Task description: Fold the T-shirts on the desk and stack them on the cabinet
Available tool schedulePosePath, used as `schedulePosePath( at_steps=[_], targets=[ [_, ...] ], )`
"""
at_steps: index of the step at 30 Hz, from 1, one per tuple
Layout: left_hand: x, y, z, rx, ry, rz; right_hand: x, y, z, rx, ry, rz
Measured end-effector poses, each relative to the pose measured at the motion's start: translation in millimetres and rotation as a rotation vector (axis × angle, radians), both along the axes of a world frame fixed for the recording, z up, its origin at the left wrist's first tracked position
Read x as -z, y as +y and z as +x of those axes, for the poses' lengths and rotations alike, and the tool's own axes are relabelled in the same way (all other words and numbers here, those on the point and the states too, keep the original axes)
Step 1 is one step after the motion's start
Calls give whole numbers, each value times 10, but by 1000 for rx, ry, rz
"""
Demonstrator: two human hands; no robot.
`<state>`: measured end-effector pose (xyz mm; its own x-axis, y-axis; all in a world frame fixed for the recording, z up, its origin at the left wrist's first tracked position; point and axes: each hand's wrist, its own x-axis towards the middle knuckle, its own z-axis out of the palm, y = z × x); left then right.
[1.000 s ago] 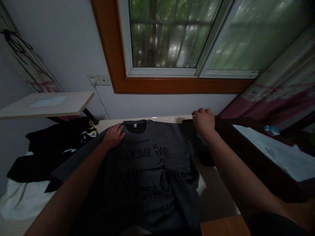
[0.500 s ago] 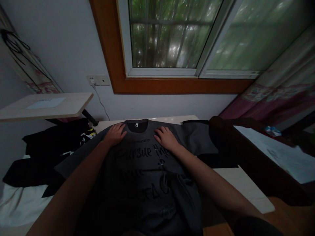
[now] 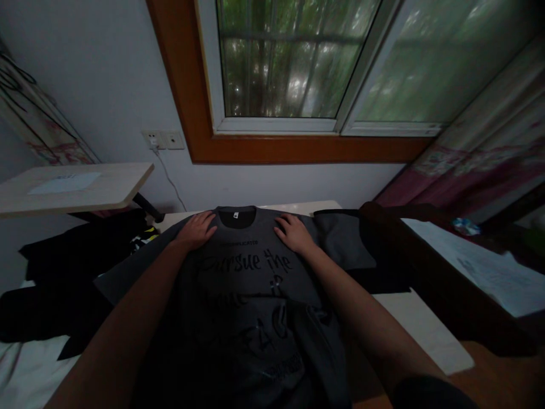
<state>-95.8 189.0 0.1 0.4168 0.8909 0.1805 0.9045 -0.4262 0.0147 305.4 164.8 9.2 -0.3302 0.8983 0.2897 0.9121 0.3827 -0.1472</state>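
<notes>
A dark grey T-shirt [image 3: 238, 272] with black lettering lies spread before me, its neckline at the far side and a small white label inside the collar. On the shoulder left of the collar rests my left hand [image 3: 196, 230], palm down with its fingers stretched out. My right hand [image 3: 294, 232] lies flat on the other shoulder, fingers slightly apart. Neither hand grips the cloth. The lower part of the shirt is bunched in folds and falls into deep shadow near me. Its right sleeve reaches toward other dark cloth [image 3: 383, 272].
A pale table [image 3: 419, 324] shows beneath the shirt. Black clothes [image 3: 80, 250] are heaped at the left, below a raised wooden shelf [image 3: 119, 184]. A dark wooden piece [image 3: 451, 284] bearing a pale sheet [image 3: 472, 267] stands at the right. A window [image 3: 293, 62] is ahead.
My right hand has slid slightly outward, away from the collar, along the shoulder. My left hand stays nearly in place on the shirt. The view has shifted a little.
</notes>
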Motion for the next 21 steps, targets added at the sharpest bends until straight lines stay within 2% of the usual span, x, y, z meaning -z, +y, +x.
schedulePosePath(
  at_steps=[5,9,15,18,21],
  targets=[
    [-43,18,45,-4,47,56,-3,17,-3,18,26,11],
    [-157,-136,209,-53,123,168,-32,-33,-17,35,21,11],
    [-304,-720,401,-222,207,201,-47,-154,-42,122,-12,40],
    [-325,-1044,373,-291,201,178,-47,-257,-42,171,-39,60],
    [-317,-1248,302,-359,170,138,-60,-376,-42,207,-61,73]
  ],
)
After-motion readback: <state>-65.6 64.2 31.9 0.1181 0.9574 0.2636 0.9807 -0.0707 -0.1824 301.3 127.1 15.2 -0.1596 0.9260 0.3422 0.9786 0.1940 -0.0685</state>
